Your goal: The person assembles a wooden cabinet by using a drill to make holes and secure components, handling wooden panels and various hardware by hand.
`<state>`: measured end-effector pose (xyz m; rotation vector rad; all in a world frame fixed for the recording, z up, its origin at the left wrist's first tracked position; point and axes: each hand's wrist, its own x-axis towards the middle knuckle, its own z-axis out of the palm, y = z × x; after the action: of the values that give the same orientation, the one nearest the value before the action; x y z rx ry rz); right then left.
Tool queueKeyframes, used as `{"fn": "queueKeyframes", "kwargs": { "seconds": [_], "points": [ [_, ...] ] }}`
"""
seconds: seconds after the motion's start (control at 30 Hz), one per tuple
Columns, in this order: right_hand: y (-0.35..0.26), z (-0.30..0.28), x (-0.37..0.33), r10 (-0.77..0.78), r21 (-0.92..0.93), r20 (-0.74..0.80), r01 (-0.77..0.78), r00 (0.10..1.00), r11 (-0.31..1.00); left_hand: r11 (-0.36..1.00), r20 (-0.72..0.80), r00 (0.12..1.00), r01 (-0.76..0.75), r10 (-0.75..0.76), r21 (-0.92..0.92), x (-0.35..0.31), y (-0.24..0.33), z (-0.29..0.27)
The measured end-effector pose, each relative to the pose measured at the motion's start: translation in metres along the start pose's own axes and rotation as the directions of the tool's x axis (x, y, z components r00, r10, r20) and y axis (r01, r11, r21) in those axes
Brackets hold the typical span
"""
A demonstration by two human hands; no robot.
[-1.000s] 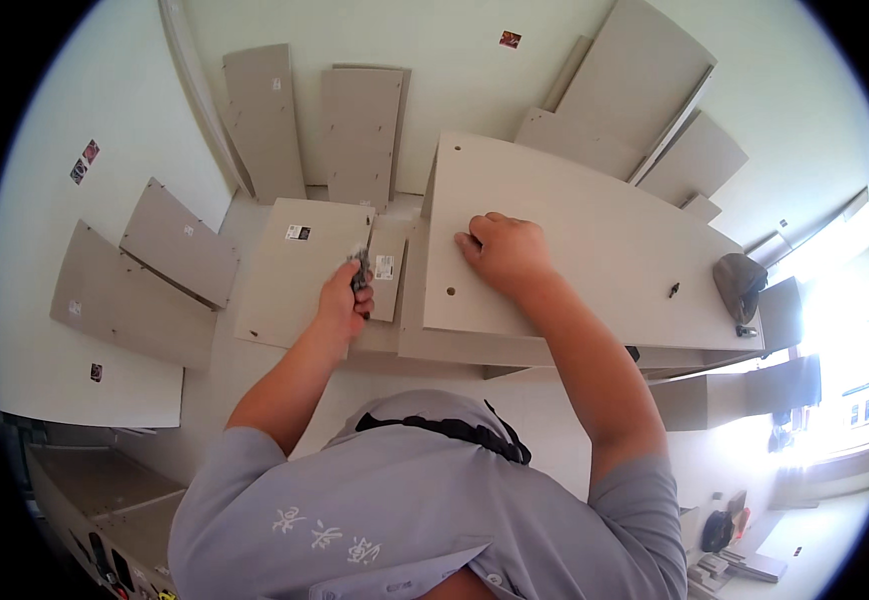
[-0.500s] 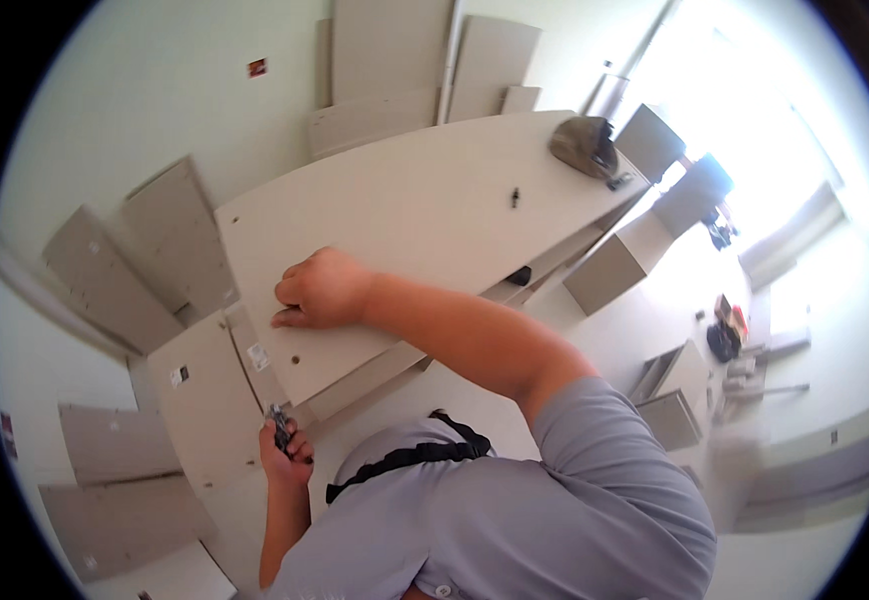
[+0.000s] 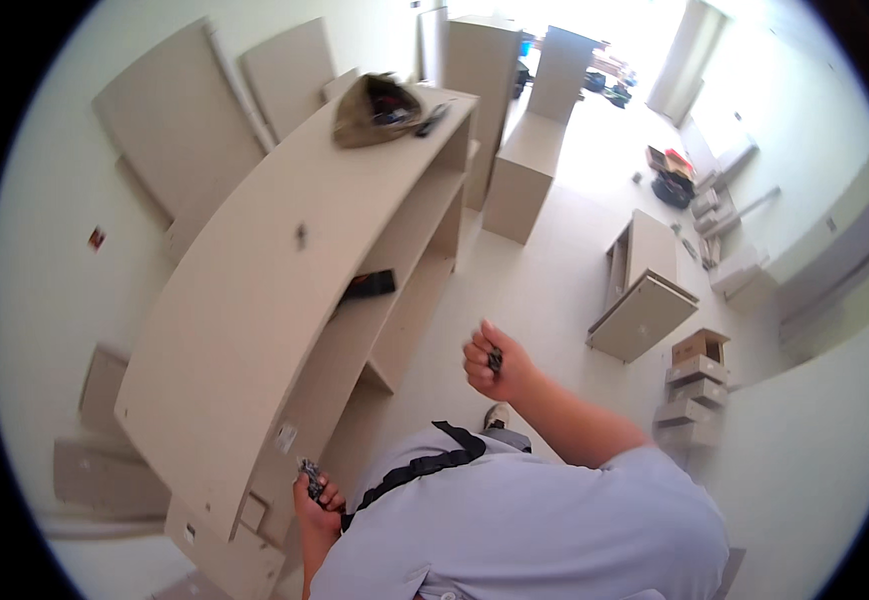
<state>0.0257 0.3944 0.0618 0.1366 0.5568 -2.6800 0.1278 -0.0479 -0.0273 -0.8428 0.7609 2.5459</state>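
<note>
My left hand (image 3: 325, 508) is low, by the near end of the cabinet, its fingers wrapped round a small clear plastic bag (image 3: 310, 478) with dark bits inside. My right hand (image 3: 500, 368) hangs over the floor to the right of the cabinet, its fingers curled round something small and dark that the grip mostly hides. On my left stretches the long beige cabinet (image 3: 225, 270), its broad panel on top and open compartments facing me. A small dark piece (image 3: 302, 236), blurred, lies on that panel. Inside a compartment is a black object (image 3: 370, 285).
An olive tool bag (image 3: 355, 115) sits at the cabinet's far end beside a dark tool (image 3: 435, 120). Loose panels (image 3: 170, 110) lean on the left wall. Further boxy units (image 3: 525, 160) stand ahead, a smaller cabinet (image 3: 640, 300) and stacked cartons (image 3: 697, 380) at right.
My right hand has come off the cabinet's top panel and moved right, over the floor. The view has swung to the right. My left hand still grips the plastic bag.
</note>
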Motion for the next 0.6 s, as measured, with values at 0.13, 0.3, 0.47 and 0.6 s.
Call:
{"fn": "queueKeyframes", "kwargs": {
  "seconds": [0.13, 0.3, 0.47, 0.6],
  "points": [
    [-0.053, -0.097, -0.068, 0.005, 0.029, -0.607, 0.016, 0.795, 0.999, 0.986, 0.066, 0.993, 0.082, -0.093, 0.148, 0.067, -0.038, 0.074],
    [-0.125, -0.154, -0.117, -0.167, -0.025, -0.547, 0.183, 0.820, 0.983, 0.930, 0.166, 0.932, 0.281, -0.324, 0.235, 0.157, -0.097, 0.190],
    [-0.208, -0.165, -0.126, -0.158, -0.005, -0.729, 0.225, 0.667, 0.974, 0.893, 0.197, 0.899, 0.317, -0.390, 0.320, 0.218, -0.164, 0.315],
    [-0.238, -0.219, -0.141, -0.153, -0.003, -0.623, 0.193, 0.767, 0.981, 0.846, 0.217, 0.849, 0.386, -0.482, 0.368, 0.263, -0.198, 0.372]
  ]
}}
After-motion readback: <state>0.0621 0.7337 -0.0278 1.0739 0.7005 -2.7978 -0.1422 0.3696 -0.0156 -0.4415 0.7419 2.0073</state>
